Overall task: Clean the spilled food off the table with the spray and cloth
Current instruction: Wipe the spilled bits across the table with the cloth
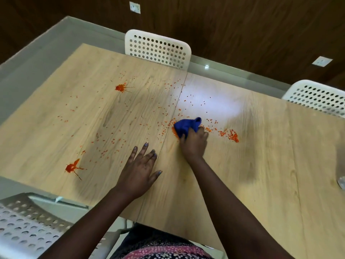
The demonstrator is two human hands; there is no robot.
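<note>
- I see two hands over one light wood table (261, 165).
- Right hand (194, 144), frame centre: fingers curled round the blue cloth (187, 126), gripping it bunched and pressed onto the tabletop.
- Cloth sits just right of the seam line that runs down the tabletop, on top of orange crumbs.
- Left hand (139, 172), lower centre: flat on the table, fingers spread and straight, holding nothing.
- Spill count: two red-orange splats. One upper left of centre (121, 88), one lower left (71, 167). Both well apart from the cloth.
- One denser crumb pile (230, 135) right of the cloth, near it, not touching.
- Loose orange crumbs (168, 111) scattered across the middle of the table, too many to count, thickest around the cloth.
- Three white perforated chairs: one top centre (158, 47), one right edge (315, 96), one lower left corner (24, 227).
- Two wall sockets on the dark wood panelling: top (134, 7), upper right (322, 61).
- Something clear at the right edge (341, 181), cut off; I can't tell what it is.
</note>
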